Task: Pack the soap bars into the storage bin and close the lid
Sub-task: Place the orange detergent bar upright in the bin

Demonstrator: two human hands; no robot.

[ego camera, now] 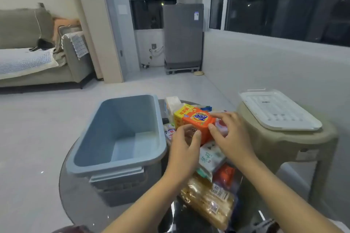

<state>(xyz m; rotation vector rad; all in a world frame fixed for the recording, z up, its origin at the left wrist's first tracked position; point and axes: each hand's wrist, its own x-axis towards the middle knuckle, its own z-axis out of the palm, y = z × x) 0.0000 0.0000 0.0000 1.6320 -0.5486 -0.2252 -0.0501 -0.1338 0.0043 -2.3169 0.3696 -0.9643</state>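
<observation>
Both hands: left hand [186, 143], right hand [230, 134] grip orange soap pack [198, 121] over round glass table [75, 200]; grey floor [47, 119], sofa [37, 53] behind.

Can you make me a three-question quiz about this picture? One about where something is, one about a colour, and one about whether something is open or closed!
1. Where is the white plastic lid?
A. On the beige plastic stool
B. On the bin
C. On the sofa

2. What colour is the rectangular plastic storage bin?
A. Red
B. Blue-grey
C. Yellow

3. What state is the bin in?
A. Closed
B. Open and full
C. Open and empty

Answers: 1 A, the lid lies flat on the stool at the right. 2 B, its walls and rim are blue-grey. 3 C, its bare floor shows, while the left hand and right hand hold the orange Tide soap pack beside it.
</observation>
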